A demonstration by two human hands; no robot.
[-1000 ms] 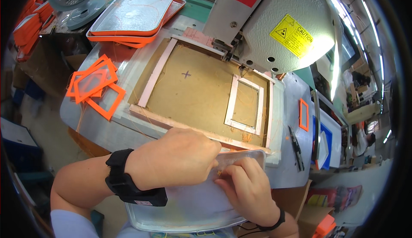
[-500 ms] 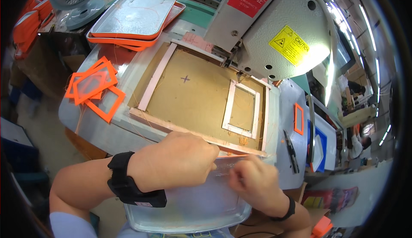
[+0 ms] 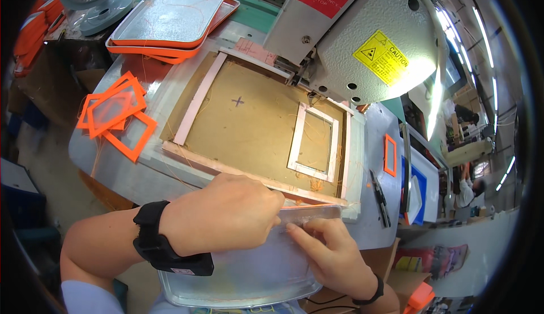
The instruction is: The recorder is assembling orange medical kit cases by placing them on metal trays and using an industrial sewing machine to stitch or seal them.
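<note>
A clear, rounded rectangular panel with an orange edge (image 3: 243, 283) lies tilted in front of me, against the front of the sewing machine's work frame. My left hand (image 3: 224, 215) is closed in a fist at its far edge; the fingertips are turned away, so whatever they pinch is hidden. My right hand (image 3: 334, 251) rests on the panel's far right part, thumb and fingers extended toward the left fist. A pale pink-edged frame (image 3: 190, 107) on the tan plate (image 3: 243, 138) lies beyond my hands, with a small white rectangular frame (image 3: 294, 138) set in it.
The sewing machine head (image 3: 362, 47) stands over the plate's far right. Orange rectangular frames (image 3: 116, 110) lie at the left, below stacked orange-rimmed trays (image 3: 170, 13) and a fan (image 3: 93, 2). At the right are another orange frame (image 3: 390, 155) and a black pen-like tool (image 3: 379, 198).
My right hand has uncurled from a fist and shifted left along the panel's far edge, closer to the left hand. The left hand stays closed in about the same place.
</note>
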